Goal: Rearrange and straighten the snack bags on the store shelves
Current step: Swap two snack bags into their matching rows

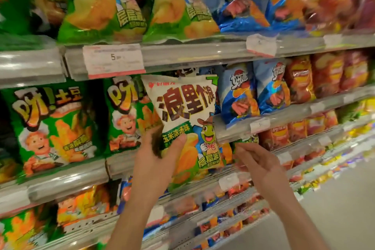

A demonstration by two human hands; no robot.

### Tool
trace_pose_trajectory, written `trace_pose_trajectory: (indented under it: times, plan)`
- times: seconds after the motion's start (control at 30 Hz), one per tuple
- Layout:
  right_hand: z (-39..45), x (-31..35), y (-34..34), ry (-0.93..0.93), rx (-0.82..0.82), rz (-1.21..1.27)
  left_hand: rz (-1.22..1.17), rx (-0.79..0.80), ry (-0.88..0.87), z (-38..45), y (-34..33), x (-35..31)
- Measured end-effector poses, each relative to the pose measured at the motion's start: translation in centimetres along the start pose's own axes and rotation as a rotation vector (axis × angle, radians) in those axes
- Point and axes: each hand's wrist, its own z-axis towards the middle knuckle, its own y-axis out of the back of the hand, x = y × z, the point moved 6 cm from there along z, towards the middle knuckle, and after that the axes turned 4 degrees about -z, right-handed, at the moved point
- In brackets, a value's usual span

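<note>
Tiered store shelves with clear plastic front rails (pixel 194 53) hold rows of green, blue and red snack bags. A white-and-green glossy chip bag with a cartoon mascot (pixel 188 119) stands tilted before the middle shelf. The left hand (pixel 160 154) grips its lower edge, thumb on front. The right hand (pixel 257 162), fingers loosely curled, touches the bag's lower right corner.

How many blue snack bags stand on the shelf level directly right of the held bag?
2: one blue bag beside the held white bag, another blue bag to its right. More may sit hidden behind.
</note>
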Motion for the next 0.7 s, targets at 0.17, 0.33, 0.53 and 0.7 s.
trace_pose_trajectory:
  times: [0.17,0.33,0.53,0.7]
  plan:
    - [5.7,2.2,-0.4,0.052,0.091,-0.091,0.080,-0.033,-0.054,4.6,-4.9,-0.3]
    - [9.4,2.9,-1.9,0.149,0.149,-0.166,0.161,-0.094,-0.091,7.7,-6.5,-0.6]
    - [13.5,1.6,-4.1,0.216,0.199,-0.136,0.085,-0.088,-0.063,10.2,-8.1,-0.3]
    - [14.4,1.2,-4.8,0.290,0.285,-0.078,0.058,-0.124,-0.004,10.3,-8.5,1.2]
